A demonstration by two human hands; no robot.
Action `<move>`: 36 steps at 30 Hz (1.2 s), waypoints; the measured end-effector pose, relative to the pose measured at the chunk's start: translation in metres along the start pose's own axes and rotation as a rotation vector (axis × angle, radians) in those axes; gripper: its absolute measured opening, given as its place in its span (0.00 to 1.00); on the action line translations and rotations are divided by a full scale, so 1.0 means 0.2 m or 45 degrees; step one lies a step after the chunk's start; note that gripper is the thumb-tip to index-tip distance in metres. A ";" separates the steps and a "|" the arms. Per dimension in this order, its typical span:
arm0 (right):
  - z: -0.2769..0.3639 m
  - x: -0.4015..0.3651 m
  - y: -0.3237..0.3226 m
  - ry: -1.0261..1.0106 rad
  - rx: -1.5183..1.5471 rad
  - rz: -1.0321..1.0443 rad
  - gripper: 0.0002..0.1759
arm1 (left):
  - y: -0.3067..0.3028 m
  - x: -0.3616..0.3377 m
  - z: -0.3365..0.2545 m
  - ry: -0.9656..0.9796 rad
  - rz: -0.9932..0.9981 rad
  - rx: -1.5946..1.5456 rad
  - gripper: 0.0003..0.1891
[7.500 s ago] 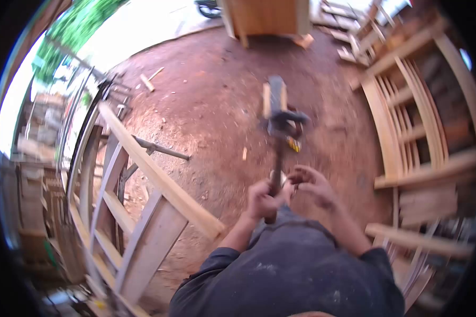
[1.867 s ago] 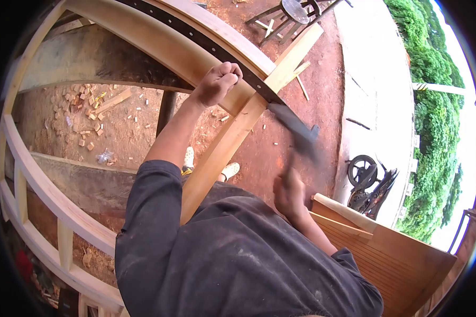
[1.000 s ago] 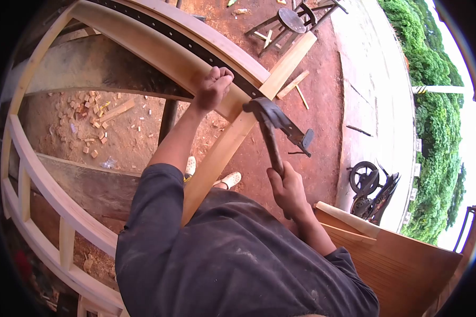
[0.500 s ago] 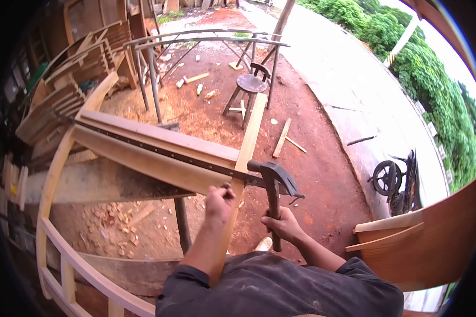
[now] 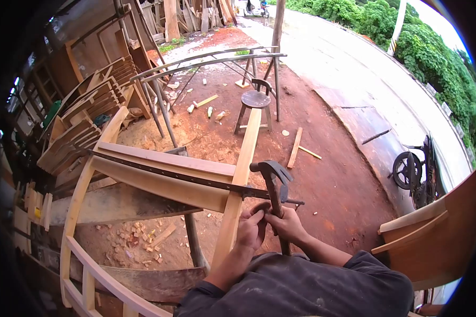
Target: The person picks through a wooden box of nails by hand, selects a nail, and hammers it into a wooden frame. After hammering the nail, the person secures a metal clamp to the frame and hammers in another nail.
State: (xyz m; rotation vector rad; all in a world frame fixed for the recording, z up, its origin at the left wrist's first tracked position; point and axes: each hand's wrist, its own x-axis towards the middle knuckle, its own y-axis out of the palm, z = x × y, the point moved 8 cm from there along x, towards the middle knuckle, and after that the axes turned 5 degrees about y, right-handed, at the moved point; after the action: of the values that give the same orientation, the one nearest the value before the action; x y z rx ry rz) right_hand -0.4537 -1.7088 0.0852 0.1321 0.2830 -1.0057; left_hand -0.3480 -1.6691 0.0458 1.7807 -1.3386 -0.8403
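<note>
My right hand is wrapped round the handle of a claw hammer, its head uppermost. Close against it, my left hand is closed, with a small dark piece at its fingertips that I cannot make out. Just beyond both hands, a long dark bar clamp with holes along it spans a pale wooden frame. The clamp's screw end sticks out past the frame's straight near rail, behind the hammer. A reddish board lies along the frame beside the clamp.
A round stool stands beyond the rail, near a pole trestle. Slatted wooden parts are stacked at left. Wood scraps litter the dirt. A curved wooden panel and a black wheel are at right.
My left hand has moved right, from beside the rail to my right hand at the hammer handle. The view has shifted, so the surroundings sit lower and further right.
</note>
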 end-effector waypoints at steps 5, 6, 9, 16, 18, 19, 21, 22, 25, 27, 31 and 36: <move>0.12 -0.01 -0.06 -0.115 0.030 0.048 0.08 | 0.11 0.03 0.01 0.121 0.089 -0.010 0.15; 0.15 -0.02 -0.08 -0.190 0.059 0.049 0.08 | 0.11 0.04 0.03 0.125 0.087 -0.004 0.15; 0.08 0.01 -0.18 -0.218 -0.018 -0.007 0.08 | 0.09 0.07 0.09 0.083 -0.086 -0.062 0.16; 0.08 -0.03 -0.33 -0.121 0.110 0.054 0.09 | -0.01 0.06 0.16 0.026 -0.589 -0.035 0.05; 0.05 -0.05 -0.35 -0.118 0.125 0.088 0.08 | -0.01 0.03 0.18 -0.083 -0.396 -0.084 0.07; 0.04 -0.06 -0.35 -0.118 0.139 0.117 0.08 | -0.02 0.01 0.20 -0.080 -0.404 -0.086 0.07; 0.02 -0.06 -0.37 -0.107 0.116 0.127 0.08 | 0.02 -0.02 0.19 -0.060 -0.327 0.117 0.11; 0.02 -0.06 -0.37 -0.099 0.090 0.129 0.07 | 0.05 -0.03 0.19 -0.059 -0.334 0.122 0.11; 0.05 -0.05 -0.39 -0.103 0.017 0.112 0.08 | 0.11 0.00 0.13 0.065 -0.312 0.464 0.05; 0.05 -0.02 -0.40 -0.117 0.001 0.091 0.08 | 0.12 0.05 0.11 0.064 -0.231 0.540 0.05; 0.07 0.03 -0.39 -0.187 -0.024 0.032 0.09 | 0.17 0.14 0.03 0.085 -0.079 0.730 0.05; 0.09 0.07 -0.30 -0.125 -0.042 0.080 0.09 | 0.17 0.18 -0.10 0.161 -0.082 0.887 0.03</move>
State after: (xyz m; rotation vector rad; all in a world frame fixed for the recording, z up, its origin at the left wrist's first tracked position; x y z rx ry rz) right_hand -0.4942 -1.7574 0.0991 0.0614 0.2042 -0.9422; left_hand -0.3397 -1.7072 0.0831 2.3618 -1.6130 -0.2837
